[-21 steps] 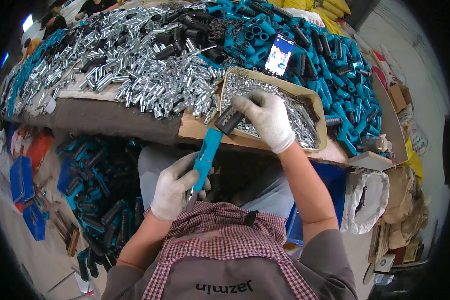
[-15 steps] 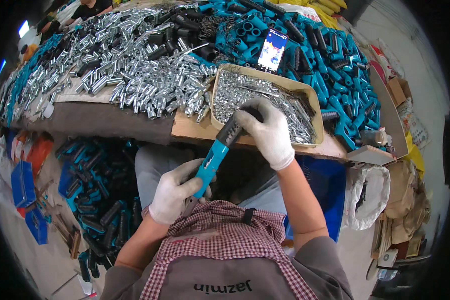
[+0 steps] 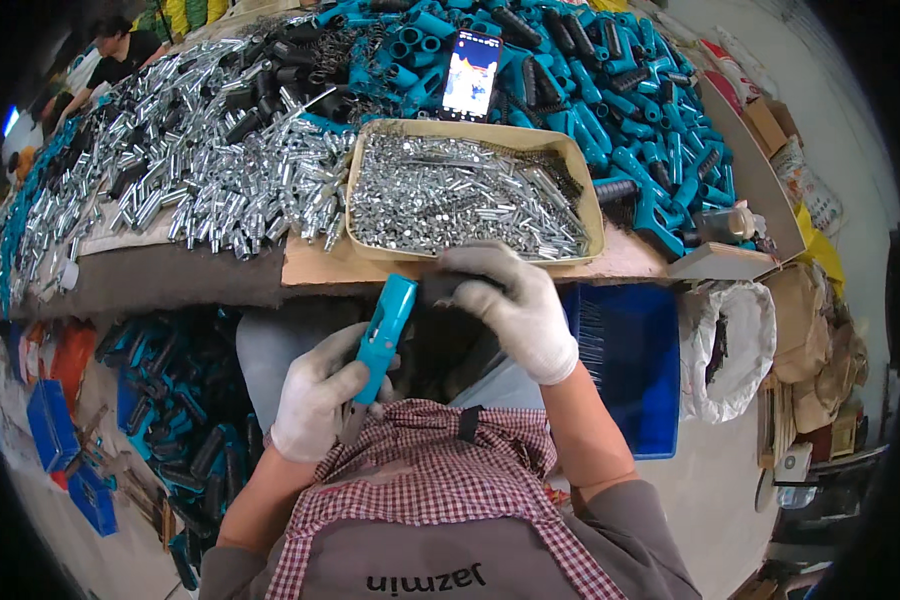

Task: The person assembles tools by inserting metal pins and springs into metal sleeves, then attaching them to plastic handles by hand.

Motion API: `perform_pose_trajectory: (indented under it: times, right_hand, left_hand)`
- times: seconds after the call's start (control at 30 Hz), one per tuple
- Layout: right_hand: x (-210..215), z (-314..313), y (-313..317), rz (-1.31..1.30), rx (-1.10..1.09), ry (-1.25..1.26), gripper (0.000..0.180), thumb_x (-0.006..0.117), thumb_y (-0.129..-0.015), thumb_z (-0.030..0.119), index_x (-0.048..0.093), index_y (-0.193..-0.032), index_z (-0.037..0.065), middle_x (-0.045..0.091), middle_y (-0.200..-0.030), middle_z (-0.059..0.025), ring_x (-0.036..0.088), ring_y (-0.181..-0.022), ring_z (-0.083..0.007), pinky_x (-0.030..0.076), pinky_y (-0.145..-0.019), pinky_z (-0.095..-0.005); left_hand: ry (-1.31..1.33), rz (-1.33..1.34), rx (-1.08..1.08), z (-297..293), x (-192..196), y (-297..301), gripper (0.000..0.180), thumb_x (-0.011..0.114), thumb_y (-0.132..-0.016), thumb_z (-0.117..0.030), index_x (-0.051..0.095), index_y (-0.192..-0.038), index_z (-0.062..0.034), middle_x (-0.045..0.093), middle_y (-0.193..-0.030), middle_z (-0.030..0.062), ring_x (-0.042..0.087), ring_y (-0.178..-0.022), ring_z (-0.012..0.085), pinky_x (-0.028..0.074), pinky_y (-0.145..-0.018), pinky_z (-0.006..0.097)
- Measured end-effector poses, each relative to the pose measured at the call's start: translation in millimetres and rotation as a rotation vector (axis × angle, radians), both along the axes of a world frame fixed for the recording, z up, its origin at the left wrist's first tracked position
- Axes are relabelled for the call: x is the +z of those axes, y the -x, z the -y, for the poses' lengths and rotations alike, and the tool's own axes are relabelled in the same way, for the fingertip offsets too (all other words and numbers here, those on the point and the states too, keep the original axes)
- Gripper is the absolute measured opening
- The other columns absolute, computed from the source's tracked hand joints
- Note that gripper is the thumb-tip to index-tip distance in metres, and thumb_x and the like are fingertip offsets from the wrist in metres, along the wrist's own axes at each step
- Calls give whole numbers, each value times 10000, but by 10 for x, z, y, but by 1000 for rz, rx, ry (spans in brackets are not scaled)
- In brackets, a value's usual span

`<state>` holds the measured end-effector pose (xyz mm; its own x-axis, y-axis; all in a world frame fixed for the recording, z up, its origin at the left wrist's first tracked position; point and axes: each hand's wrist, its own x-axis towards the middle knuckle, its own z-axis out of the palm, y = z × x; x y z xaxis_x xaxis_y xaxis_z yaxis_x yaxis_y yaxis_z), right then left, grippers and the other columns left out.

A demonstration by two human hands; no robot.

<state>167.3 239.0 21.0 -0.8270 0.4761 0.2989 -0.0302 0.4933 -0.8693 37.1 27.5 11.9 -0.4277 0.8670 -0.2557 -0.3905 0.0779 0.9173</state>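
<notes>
In my gloved left hand (image 3: pixel 315 400) is a teal plastic tool handle (image 3: pixel 388 315), tilted with its hollow end up and away from me. My gloved right hand (image 3: pixel 518 312) grips a dark part (image 3: pixel 436 288), probably a black sleeve and mostly covered by the fingers. That part sits just right of the handle's upper end, apparently apart from it. Both hands are above my lap, just in front of the table edge. Beyond them stands a cream tray (image 3: pixel 592 215) filled with small shiny metal pieces.
Metal tubes (image 3: pixel 260 185) are heaped on the table's left, teal housings (image 3: pixel 610 125) on its right. A lit phone (image 3: pixel 471 78) leans behind the tray. Below are a blue crate (image 3: pixel 655 390), a white sack (image 3: pixel 698 310) and teal-black handles (image 3: pixel 195 420). Another person (image 3: pixel 125 55) sits far left.
The dark part was lined up on the handle's upper end; now it is off to the right in my right hand. Both hands are lower, and the view has shifted.
</notes>
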Motion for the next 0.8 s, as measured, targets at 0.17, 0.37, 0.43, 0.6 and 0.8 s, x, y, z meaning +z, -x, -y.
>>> perform_pose_trajectory:
  times: [0.17, 0.37, 0.43, 0.6, 0.8]
  right_hand:
    - [-64, 62, 51, -141, -186, 265, 408, 671, -844, 82, 618, -1239, -4, 681, -1114, -150, 659, -1053, -251, 484, -959, -336]
    - [-311, 284, 63, -183, 90, 85, 494, 628, -894, 148, 521, -1353, -2, 600, -1275, -210, 598, -1173, -345, 472, -983, -377]
    - [-331, 372, 48, -186, 73, 116, 507, 653, -873, 157, 526, -1336, -5, 600, -1257, -217, 602, -1157, -359, 481, -971, -388]
    - [3, 438, -13, 182, 86, -372, 504, 744, -777, 233, 599, -1207, 13, 659, -1040, -187, 656, -966, -372, 532, -849, -413]
    - [15, -929, 190, 61, -398, -552, 223, 660, -862, 220, 723, -932, 18, 695, -947, -176, 677, -884, -333, 525, -808, -386]
  left_hand:
    - [33, -41, -192, -85, -26, -34, 628, 611, -904, -286, 452, -1364, 111, 633, -1052, 145, 648, -789, 169, 538, -648, 260]
    - [-27, 254, -118, -100, -100, -61, 577, 582, -908, -204, 456, -1395, 80, 633, -1079, 136, 627, -811, 142, 528, -650, 265]
    - [5, 144, -138, -122, -73, -44, 604, 611, -908, -245, 457, -1400, 69, 630, -1126, 146, 644, -839, 170, 540, -684, 288]
    - [-14, -522, -130, -106, -296, -74, 658, 695, -862, -312, 487, -1394, 14, 650, -1201, 188, 692, -924, 282, 549, -810, 356]
    - [74, -813, -147, -140, -76, -130, 607, 752, -774, -248, 570, -1314, -38, 695, -1045, 204, 700, -934, 326, 532, -833, 372]
